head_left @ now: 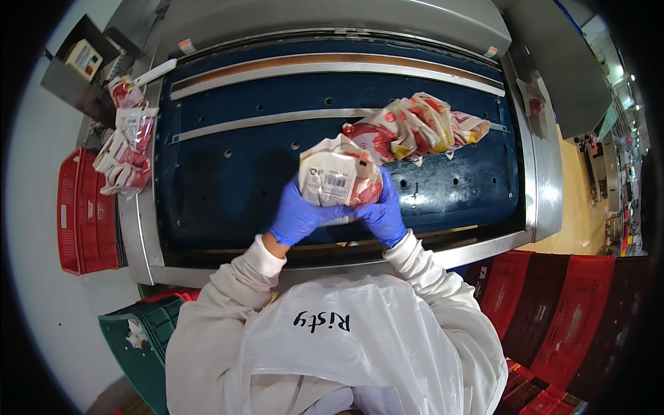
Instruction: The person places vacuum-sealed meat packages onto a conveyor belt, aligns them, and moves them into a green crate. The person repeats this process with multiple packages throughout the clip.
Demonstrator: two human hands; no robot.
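Between my two blue-gloved hands is a plastic packet of red meat (333, 178) with a white printed label. My left hand (299, 216) is closed round its left and lower edge, and my right hand (384, 214) grips its lower right side. The packet is held above the dark blue bed (242, 194) of a steel machine. Just beyond it, a row of several similar meat packets (422, 128) lies overlapped on the bed, stretching to the right. The fingers beneath the packet are partly hidden.
Metal bars (332, 63) cross the bed, and a raised steel lid (332, 21) stands at the back. More meat packets (131, 152) are piled on the left edge. A red crate (86, 214) and a green crate (142, 332) stand left; red and dark crates (553, 311) are stacked right.
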